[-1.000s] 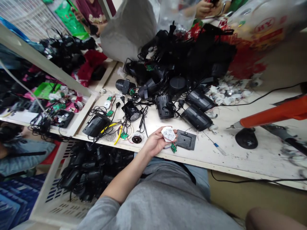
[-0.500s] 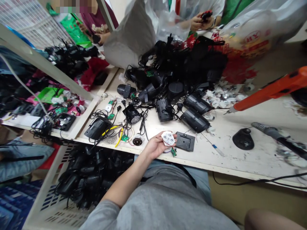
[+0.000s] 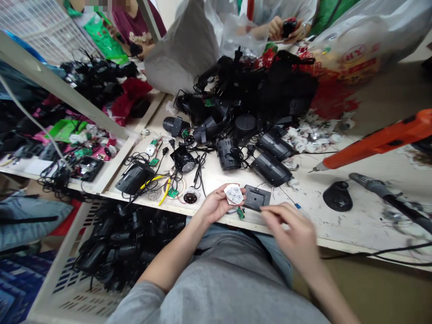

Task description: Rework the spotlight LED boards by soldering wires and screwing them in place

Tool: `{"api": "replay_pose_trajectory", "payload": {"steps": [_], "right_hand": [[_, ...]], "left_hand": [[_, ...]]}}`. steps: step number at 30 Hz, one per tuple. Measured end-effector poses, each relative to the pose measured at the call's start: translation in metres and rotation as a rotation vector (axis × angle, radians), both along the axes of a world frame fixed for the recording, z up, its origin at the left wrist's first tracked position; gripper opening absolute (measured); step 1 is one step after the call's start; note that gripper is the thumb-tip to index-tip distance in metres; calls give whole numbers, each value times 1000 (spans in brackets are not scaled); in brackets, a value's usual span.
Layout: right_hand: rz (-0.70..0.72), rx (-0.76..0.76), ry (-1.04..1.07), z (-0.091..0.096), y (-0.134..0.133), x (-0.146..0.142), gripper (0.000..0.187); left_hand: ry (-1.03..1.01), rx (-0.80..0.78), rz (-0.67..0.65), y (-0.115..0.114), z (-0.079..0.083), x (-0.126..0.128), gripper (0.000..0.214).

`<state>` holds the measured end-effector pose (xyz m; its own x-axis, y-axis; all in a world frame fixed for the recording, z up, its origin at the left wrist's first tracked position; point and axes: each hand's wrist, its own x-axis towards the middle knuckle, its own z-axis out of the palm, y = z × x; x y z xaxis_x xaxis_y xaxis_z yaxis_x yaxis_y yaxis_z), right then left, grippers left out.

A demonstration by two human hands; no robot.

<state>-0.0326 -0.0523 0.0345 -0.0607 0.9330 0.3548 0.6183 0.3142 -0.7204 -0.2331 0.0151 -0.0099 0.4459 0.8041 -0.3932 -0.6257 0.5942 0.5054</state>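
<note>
My left hand (image 3: 216, 204) is closed on a white LED board (image 3: 234, 194), a many-sided plate with several round lenses facing up, above the table's front edge. Thin wires and a small green circuit board (image 3: 240, 213) hang just below it. My right hand (image 3: 290, 227) is over the front edge, its fingertips by the lower right corner of a black rectangular housing part (image 3: 257, 197). Motion smears its fingers, so whether it holds anything cannot be made out.
Black lamp housings (image 3: 272, 169) and cables heap up behind. Yellow-handled pliers (image 3: 165, 191) and a round LED piece (image 3: 191, 196) lie left. A screwdriver (image 3: 297, 205), an orange electric screwdriver (image 3: 378, 146) and a black teardrop-shaped part (image 3: 337, 196) are right. A crate (image 3: 79, 270) of black parts stands below. Co-workers sit opposite.
My right arm has swung in from the lower right, bringing my right hand over the table's front edge. The LED board stays in my left hand. The view has shifted slightly.
</note>
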Motion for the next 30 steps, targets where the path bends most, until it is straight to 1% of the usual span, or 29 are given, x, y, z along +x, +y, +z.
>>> {"api": "replay_pose_trajectory", "payload": {"steps": [3,6,8,11,16,20,22,24,25,26,27,28,30], "right_hand": [[71,26,-124,-15,3,-16,29],[109,85,-244,-27,3,-33,32],[136,126,-311,-30,2,-39,30],[167,165,-384,-30,2,-41,29],[188,150,-386,-32,4,-40,28],[178,133,-357,-33,2,-43,29],[189,134,-319,-28,2,-39,30],[178,130,-231,-18,3,-28,32],[140,132,-175,-13,6,-19,31],[68,140,-118,-6,9,-9,28],[-39,164,-69,1,14,3,23],[-184,206,-19,7,20,15,20],[-476,301,117,19,34,37,21]], "left_hand": [[24,-21,42,2,3,5,27],[42,-50,149,4,7,13,28],[45,-65,192,5,8,18,29],[35,-88,188,5,9,21,28],[47,-117,147,5,5,19,30],[64,-98,125,5,2,17,29],[94,-72,104,5,1,17,28],[158,-15,104,5,3,17,26],[216,38,116,4,4,17,27],[294,110,129,4,7,18,27],[392,203,138,3,10,20,28],[503,315,137,3,13,22,29],[723,582,87,4,21,27,28]]}}
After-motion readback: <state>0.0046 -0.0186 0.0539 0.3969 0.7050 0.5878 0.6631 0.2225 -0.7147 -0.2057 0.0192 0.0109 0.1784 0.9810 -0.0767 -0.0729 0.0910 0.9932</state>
